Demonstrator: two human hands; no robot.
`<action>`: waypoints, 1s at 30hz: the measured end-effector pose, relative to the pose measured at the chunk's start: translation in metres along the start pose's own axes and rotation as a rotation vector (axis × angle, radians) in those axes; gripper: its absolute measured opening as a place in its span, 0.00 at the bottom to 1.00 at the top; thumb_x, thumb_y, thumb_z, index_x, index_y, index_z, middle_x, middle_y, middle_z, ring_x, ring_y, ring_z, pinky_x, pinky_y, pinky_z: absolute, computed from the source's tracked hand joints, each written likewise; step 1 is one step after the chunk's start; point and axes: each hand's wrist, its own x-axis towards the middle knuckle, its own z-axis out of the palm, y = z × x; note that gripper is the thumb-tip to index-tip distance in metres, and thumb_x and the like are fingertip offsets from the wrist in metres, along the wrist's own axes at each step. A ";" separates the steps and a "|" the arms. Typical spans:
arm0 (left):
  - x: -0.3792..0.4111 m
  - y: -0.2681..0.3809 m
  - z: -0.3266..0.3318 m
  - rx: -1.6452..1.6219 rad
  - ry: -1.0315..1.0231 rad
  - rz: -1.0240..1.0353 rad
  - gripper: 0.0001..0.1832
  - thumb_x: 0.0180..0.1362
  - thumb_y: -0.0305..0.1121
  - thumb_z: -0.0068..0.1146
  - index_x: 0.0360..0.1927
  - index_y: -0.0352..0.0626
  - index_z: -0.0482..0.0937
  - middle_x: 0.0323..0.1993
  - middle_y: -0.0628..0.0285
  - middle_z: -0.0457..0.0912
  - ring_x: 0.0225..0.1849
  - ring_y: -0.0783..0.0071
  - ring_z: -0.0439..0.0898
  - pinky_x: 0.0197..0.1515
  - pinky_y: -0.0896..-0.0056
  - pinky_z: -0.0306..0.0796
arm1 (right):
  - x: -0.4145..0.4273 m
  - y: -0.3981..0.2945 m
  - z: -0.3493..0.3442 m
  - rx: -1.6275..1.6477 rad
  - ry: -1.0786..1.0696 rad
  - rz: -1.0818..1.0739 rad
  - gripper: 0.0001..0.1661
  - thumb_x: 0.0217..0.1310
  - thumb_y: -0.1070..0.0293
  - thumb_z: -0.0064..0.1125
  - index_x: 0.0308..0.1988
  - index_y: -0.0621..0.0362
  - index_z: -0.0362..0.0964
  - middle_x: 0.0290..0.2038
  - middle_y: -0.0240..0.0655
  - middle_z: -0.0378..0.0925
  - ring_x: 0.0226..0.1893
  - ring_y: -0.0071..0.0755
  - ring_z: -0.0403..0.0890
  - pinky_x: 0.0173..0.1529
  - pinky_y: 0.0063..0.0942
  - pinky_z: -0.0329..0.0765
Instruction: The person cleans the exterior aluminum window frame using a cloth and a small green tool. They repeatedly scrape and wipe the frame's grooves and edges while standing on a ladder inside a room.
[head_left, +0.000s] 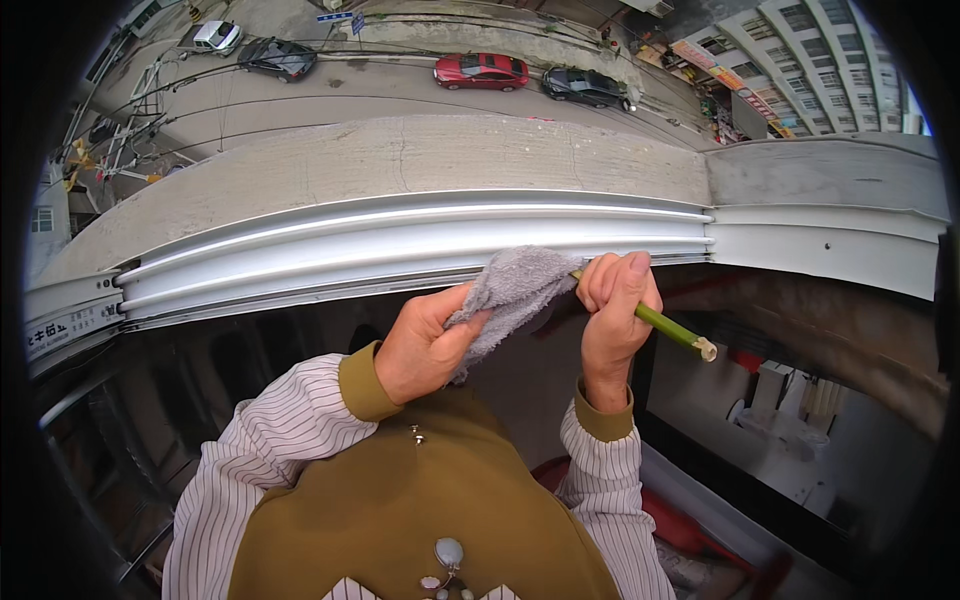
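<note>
A grey terry cloth (517, 289) is bunched at the near edge of the white metal window track (420, 232). My left hand (431, 341) grips the cloth's left side between thumb and fingers. A green stick (671, 328), perhaps a plant stem, passes through my closed right hand (619, 300); its frayed pale end points down to the right. The stick's other end reaches the cloth, and how far it runs inside is hidden. Both hands are close together, just on the near side of the track.
Beyond the track lies a concrete ledge (450, 154), with a street, parked cars and overhead wires far below. The window frame's side (825, 236) stands at the right. Dark railings are at the lower left, and a dark-framed glass pane with reflections at the lower right.
</note>
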 end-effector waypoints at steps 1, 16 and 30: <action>-0.015 0.000 -0.015 -0.067 0.016 -0.013 0.18 0.68 0.24 0.46 0.60 0.33 0.72 0.49 0.64 0.81 0.48 0.82 0.74 0.53 0.78 0.69 | -0.007 -0.004 0.019 -0.032 -0.025 -0.028 0.26 0.77 0.61 0.34 0.21 0.58 0.54 0.15 0.28 0.56 0.17 0.19 0.55 0.22 0.22 0.55; -0.124 0.046 -0.069 0.398 0.281 0.217 0.16 0.60 0.22 0.59 0.52 0.33 0.75 0.32 0.66 0.79 0.31 0.82 0.72 0.37 0.79 0.69 | -0.082 -0.047 0.126 0.903 -0.548 0.397 0.25 0.78 0.56 0.26 0.25 0.54 0.56 0.18 0.29 0.55 0.22 0.26 0.57 0.27 0.26 0.60; -0.009 0.023 0.032 0.537 -0.081 0.471 0.12 0.54 0.20 0.63 0.43 0.36 0.78 0.31 0.52 0.78 0.31 0.54 0.78 0.34 0.65 0.72 | -0.046 -0.091 -0.048 -1.081 -0.603 -0.511 0.20 0.53 0.66 0.64 0.48 0.59 0.75 0.34 0.34 0.73 0.36 0.36 0.76 0.38 0.33 0.71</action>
